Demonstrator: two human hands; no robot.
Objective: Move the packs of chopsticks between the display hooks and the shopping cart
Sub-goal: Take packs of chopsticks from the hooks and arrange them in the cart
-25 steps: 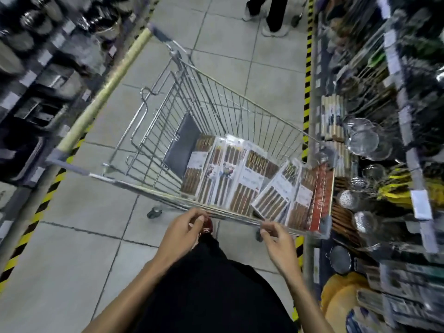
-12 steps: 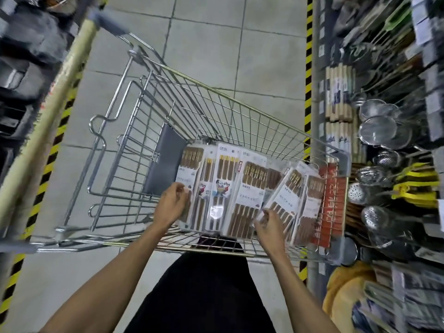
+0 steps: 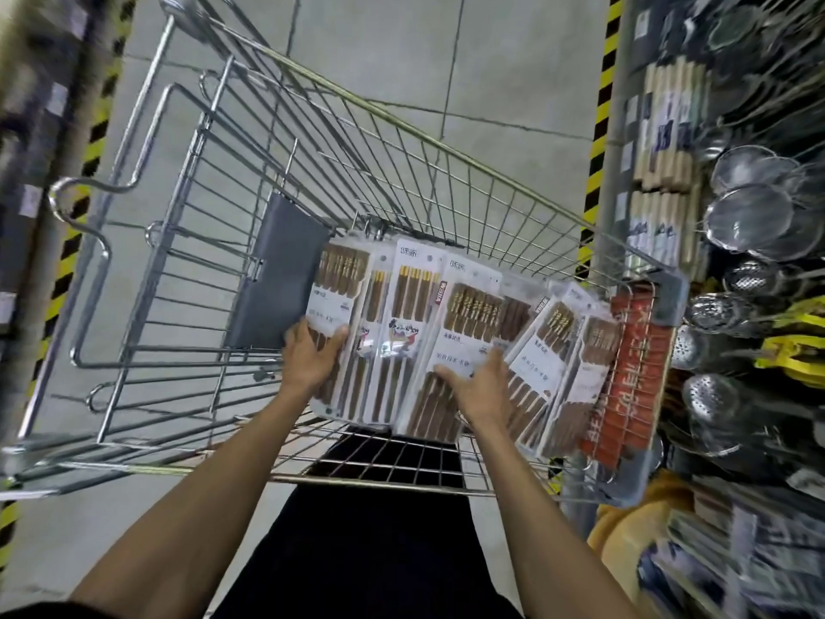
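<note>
We reach into the silver wire shopping cart [image 3: 402, 140].
Its near end holds clear packs of brown wooden chopsticks [image 3: 404, 306], long axes pointing away from us; our left hand [image 3: 312, 357] grips the leftmost pack [image 3: 339, 279], our right hand [image 3: 480, 388] lies spread on a middle pack [image 3: 466, 314].

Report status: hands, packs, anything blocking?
Left hand grips left pack. Right hand rests on middle pack. Packs in cart. Nothing blocking.
</note>
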